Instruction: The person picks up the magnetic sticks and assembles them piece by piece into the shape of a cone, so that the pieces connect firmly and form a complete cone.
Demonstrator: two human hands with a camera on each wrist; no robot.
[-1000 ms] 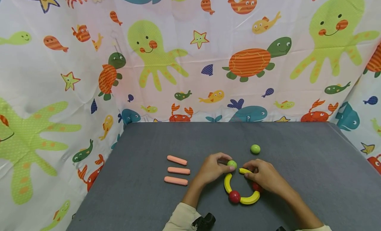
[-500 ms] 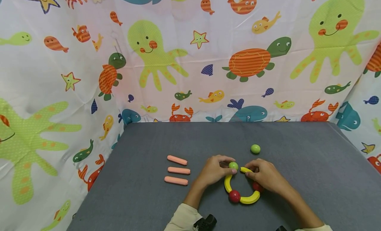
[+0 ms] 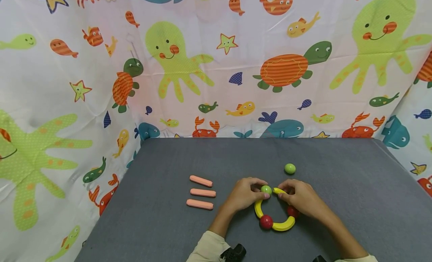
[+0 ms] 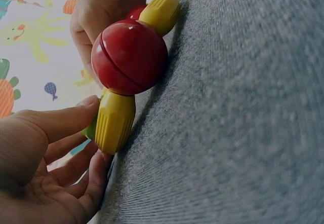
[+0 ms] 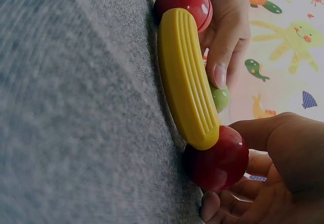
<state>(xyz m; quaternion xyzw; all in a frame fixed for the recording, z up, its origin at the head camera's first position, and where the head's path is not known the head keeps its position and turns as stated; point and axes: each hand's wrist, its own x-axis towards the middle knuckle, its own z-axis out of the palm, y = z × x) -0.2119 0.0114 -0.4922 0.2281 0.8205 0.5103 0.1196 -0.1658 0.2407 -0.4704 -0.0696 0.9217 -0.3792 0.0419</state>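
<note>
A ring of curved yellow banana-shaped pieces (image 3: pixel 284 225) and red balls (image 3: pixel 266 222) lies on the grey cloth. At its far side my left hand (image 3: pixel 242 196) pinches a green ball (image 3: pixel 266 190) between thumb and fingers, at the top of the left yellow piece (image 3: pixel 258 208). Across from it, my right hand (image 3: pixel 301 196) pinches the upper end of the right yellow piece (image 3: pixel 278 191), with a second red ball (image 5: pixel 223 158) below that hand. A small gap appears between the green ball and this yellow end. In the right wrist view, the ball is partly hidden by the left thumb.
Another green ball (image 3: pixel 290 168) lies loose beyond the right hand. Several pink sticks, with one in the middle (image 3: pixel 203 193), lie in a column left of the left hand. A sea-animal-printed curtain (image 3: pixel 236 67) hangs behind the grey table (image 3: pixel 162 232).
My left hand and its green ball have shifted slightly right and toward me. The right yellow piece's end has moved slightly away from me, and the gap between them has narrowed.
</note>
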